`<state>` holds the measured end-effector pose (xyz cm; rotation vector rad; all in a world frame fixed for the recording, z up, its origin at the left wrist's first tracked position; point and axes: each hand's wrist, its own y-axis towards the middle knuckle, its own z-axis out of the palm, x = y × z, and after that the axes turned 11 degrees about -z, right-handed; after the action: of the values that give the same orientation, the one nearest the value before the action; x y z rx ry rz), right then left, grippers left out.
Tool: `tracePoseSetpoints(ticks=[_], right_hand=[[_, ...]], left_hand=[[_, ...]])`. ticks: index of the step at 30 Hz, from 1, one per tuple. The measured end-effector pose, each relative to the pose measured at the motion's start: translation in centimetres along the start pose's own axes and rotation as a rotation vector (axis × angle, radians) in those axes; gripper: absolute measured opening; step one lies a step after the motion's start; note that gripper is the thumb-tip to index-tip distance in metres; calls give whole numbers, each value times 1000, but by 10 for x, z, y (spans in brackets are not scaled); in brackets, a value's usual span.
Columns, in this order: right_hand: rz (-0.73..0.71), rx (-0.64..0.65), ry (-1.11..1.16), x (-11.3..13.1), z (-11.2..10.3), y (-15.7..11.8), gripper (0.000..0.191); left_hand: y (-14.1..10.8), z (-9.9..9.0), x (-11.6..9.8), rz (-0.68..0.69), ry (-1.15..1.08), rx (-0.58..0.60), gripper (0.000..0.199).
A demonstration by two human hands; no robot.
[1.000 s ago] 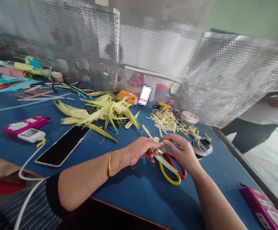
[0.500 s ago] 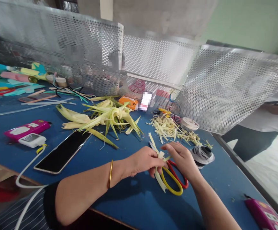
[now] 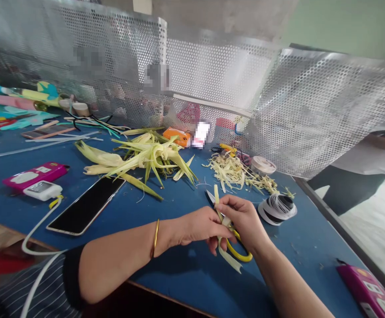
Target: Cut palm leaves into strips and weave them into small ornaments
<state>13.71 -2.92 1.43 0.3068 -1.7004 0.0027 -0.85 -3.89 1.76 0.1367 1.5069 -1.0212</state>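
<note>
Closely together, our hands share one pale husk strip [image 3: 228,258]: our left hand [image 3: 208,227] grips it around the middle, our right hand [image 3: 242,216] pinches it near the upper end, and its tail hangs below them. Beneath lie the scissors [image 3: 244,259] on the blue worktop [image 3: 179,274]; the husk pile [image 3: 155,154] sits beyond.

Husks [image 3: 152,152] behind hands [image 3: 243,217], scissors [image 3: 245,258] apparently underneath

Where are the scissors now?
Right of centre in the head view, the scissors are partly hidden behind the left hand and right hand, left of the striped roll.
</note>
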Motion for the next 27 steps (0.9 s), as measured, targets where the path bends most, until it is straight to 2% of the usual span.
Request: tracePoseSetpoints(ticks=[2, 6, 7, 9, 11, 13, 16, 20, 27], right_hand=[[-101, -58, -141, 1, -3, 1, 28], [-537, -368, -524, 12, -17, -2, 17], [-632, -411, -596, 14, -18, -4, 16], [-743, -364, -689, 16, -15, -10, 18], [-701, -166, -706, 13, -5, -15, 18], [-542, -15, -670, 6, 9, -17, 19], [-361, -17, -545, -7, 24, -15, 26], [-225, -15, -280, -13, 29, -11, 31], [-207, -25, -110, -15, 25, -12, 27]], left_hand=[[0, -2, -1, 1, -80, 6, 13], [1, -17, -6, 58, -399, -86, 23], [1, -22, -8, 76, -473, -126, 22], [2, -31, -11, 97, -596, -178, 20], [2, -37, -13, 127, -675, -220, 18], [3, -39, -12, 165, -712, -237, 18], [4, -36, -12, 196, -715, -224, 19], [1, -32, -14, 187, -695, -218, 19], [-2, -32, -12, 251, -569, -186, 29]])
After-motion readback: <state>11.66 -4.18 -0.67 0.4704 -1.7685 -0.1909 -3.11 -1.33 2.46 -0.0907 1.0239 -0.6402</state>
